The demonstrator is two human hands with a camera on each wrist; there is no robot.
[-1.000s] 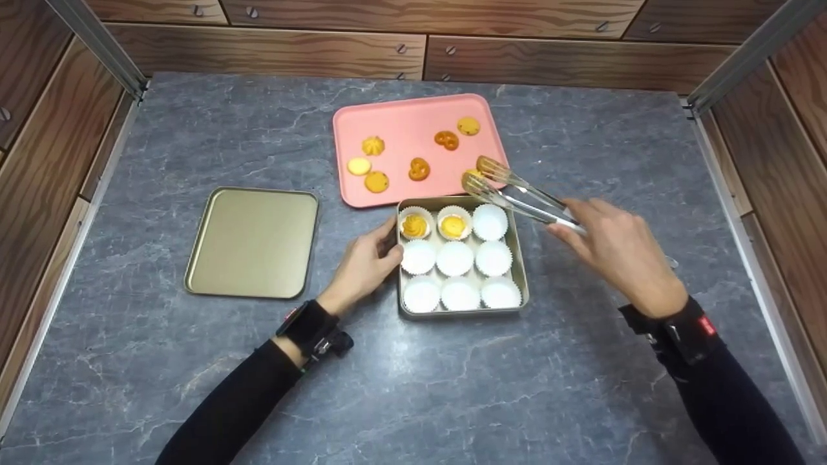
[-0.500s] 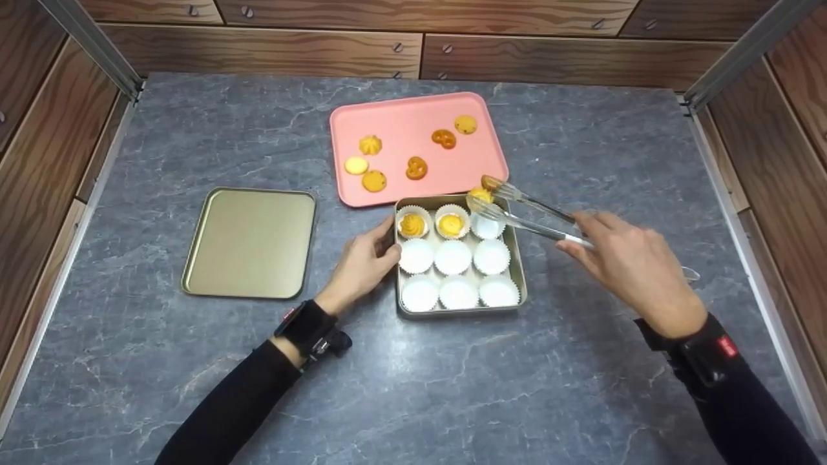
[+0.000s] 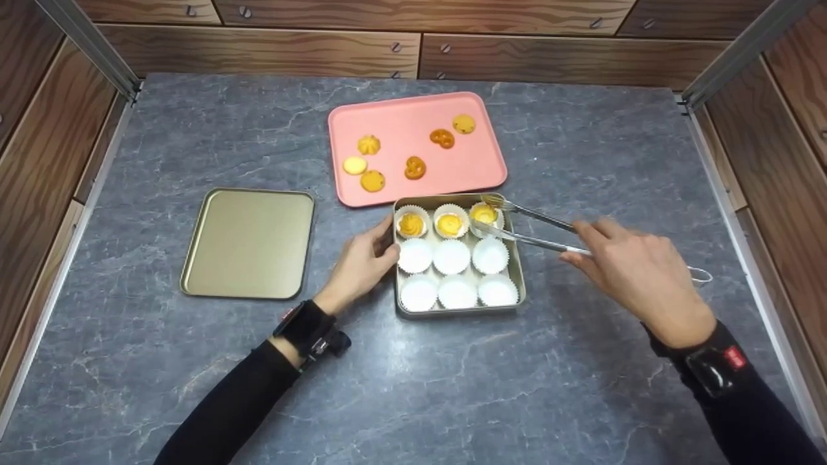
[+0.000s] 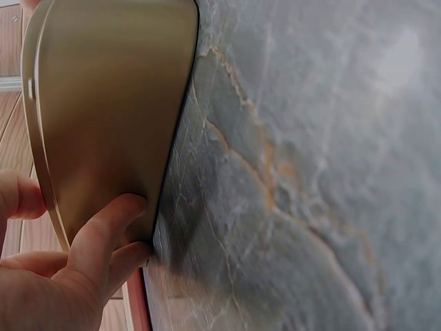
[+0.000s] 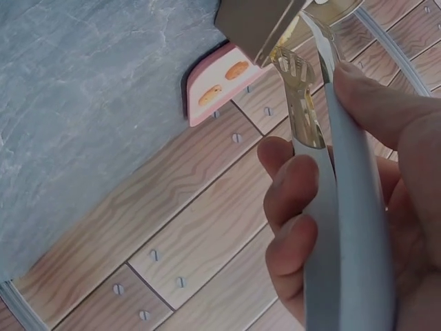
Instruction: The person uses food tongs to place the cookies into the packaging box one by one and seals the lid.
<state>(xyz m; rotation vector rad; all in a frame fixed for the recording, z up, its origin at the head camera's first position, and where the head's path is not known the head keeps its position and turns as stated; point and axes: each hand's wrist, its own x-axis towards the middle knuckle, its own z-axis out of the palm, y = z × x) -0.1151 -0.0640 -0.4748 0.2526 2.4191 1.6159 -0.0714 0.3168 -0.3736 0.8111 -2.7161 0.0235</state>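
Right hand [image 3: 636, 278] grips tongs [image 5: 357, 193] (tips astride a yellow cookie [image 3: 484, 214]); left hand [image 3: 360, 266], fingers loose, touches the tin [image 3: 462, 312].

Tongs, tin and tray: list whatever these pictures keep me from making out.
Head view: the grip of the tongs, mostly covered by the right hand.
Head view: whether their tips touch the yellow cookie between them; too small to tell.
Left wrist view: the inside of the tin, hidden by its wall.
Right wrist view: the tongs' rear end, cut off by the bottom edge; much of the tray, behind the tin.
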